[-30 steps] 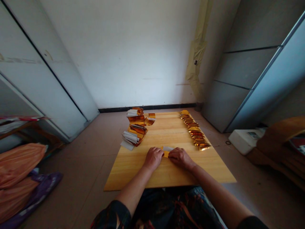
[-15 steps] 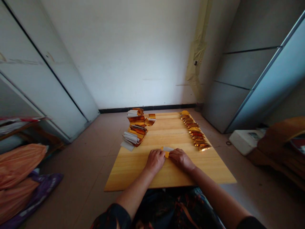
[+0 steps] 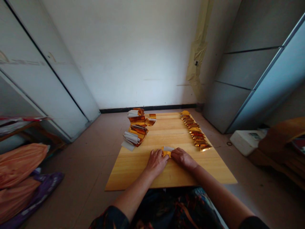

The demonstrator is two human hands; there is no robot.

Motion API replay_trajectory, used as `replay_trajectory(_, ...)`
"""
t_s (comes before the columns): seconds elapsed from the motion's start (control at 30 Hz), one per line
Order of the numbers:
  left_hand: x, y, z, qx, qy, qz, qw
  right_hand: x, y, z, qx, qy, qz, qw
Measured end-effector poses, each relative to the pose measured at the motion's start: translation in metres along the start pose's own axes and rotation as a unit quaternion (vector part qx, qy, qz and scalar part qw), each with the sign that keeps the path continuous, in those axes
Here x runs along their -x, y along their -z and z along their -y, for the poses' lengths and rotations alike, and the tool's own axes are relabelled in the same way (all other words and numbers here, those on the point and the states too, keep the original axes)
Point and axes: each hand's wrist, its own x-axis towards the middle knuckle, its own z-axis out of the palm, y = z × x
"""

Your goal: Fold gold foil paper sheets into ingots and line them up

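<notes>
Both my hands are at the near middle of a pale wooden board (image 3: pixel 171 175). My left hand (image 3: pixel 156 163) and my right hand (image 3: pixel 183 158) pinch a small piece of gold foil backed with white paper (image 3: pixel 166 152) between them, and their fingers hide part of it. Farther back on the left stand loose heaps of gold foil and white paper (image 3: pixel 138 133). A long row of small folded gold foil pieces (image 3: pixel 194 132) runs along the board's right side.
Grey-white cabinets (image 3: pixel 54 79) stand on both sides, with a white wall behind the board. A white box (image 3: pixel 244 143) and a wooden chair-like piece lie at right. Orange bags (image 3: pixel 19 168) and a purple bag (image 3: pixel 45 190) lie on the floor at left.
My hands have come closer around the foil piece, and more of its gold now shows beside the white paper. The heaps and the row have not visibly moved.
</notes>
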Motion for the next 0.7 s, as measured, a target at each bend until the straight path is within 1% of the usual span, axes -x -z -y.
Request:
replay_trajectory(0.1,-0.004,0.000,-0.005,-0.001,0.027,-0.002,1.000,0.003,0.004,0.001,0.012,-0.004,0.016,1.000)
replay_trajectory(0.23,-0.010,-0.004,-0.012,-0.015,0.066,-0.006,0.998,0.002,0.004,0.005,0.028,-0.034,0.021,0.999)
replay_trajectory(0.37,-0.010,-0.011,-0.014,-0.011,0.078,-0.010,0.997,0.000,0.002,0.006,0.036,-0.055,0.033,0.997)
replay_trajectory(0.5,-0.008,-0.015,-0.012,-0.015,0.077,-0.020,0.997,0.001,0.000,0.005,0.033,-0.063,0.029,0.997)
replay_trajectory(0.57,-0.008,-0.014,-0.011,-0.023,0.076,-0.017,0.997,0.002,-0.002,0.003,0.018,-0.064,0.013,0.998)
replay_trajectory(0.7,-0.008,-0.012,-0.011,-0.029,0.073,-0.005,0.997,0.003,-0.004,-0.004,-0.044,-0.091,-0.064,0.993)
